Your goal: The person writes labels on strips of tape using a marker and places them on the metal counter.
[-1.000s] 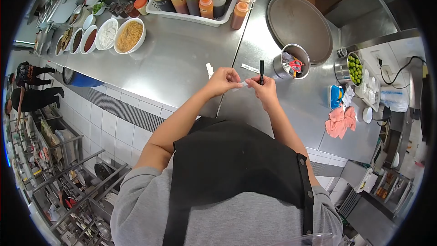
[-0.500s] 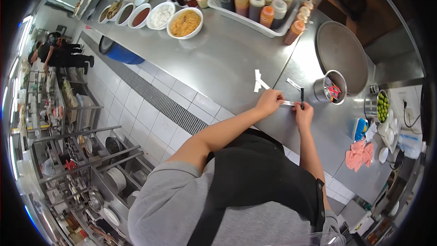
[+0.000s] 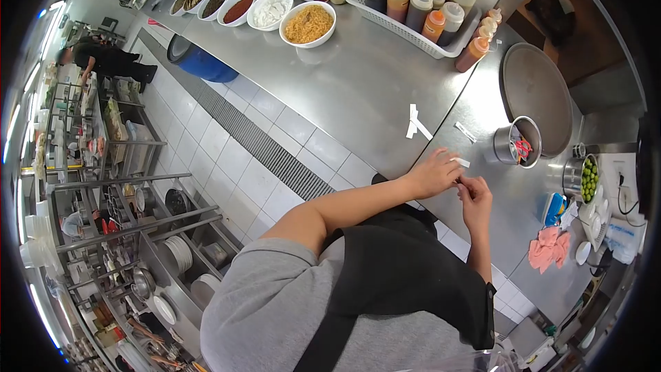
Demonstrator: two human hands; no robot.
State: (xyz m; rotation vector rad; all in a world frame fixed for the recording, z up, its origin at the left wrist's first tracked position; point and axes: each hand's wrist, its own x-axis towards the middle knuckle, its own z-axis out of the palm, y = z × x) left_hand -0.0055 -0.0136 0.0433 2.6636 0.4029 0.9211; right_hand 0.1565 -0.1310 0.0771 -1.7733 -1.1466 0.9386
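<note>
Two hands meet over the metal counter point(image 3: 358, 96). The left hand point(image 3: 435, 173) pinches a small white strip point(image 3: 460, 162). The right hand point(image 3: 475, 196) has its fingers curled beside it.

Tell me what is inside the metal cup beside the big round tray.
The metal cup holds something red, probably scissors handles, with a dark item next to it. Its wall hides the lower part, so the rest cannot be seen. It stands against the round tray.

The steel counter point(image 3: 358, 89) carries, just beyond the fingers point(image 3: 456, 171), crossed white paper strips point(image 3: 414, 122) and a single strip point(image 3: 465, 131). To their right stand a metal cup point(image 3: 517, 141), a round tray point(image 3: 536, 89) and a pot of limes point(image 3: 584, 178). Farther off sit a basket of sauce bottles point(image 3: 420, 7) and a bowl of noodles point(image 3: 308, 24); a pink cloth point(image 3: 545, 246) lies to the near right.
</note>
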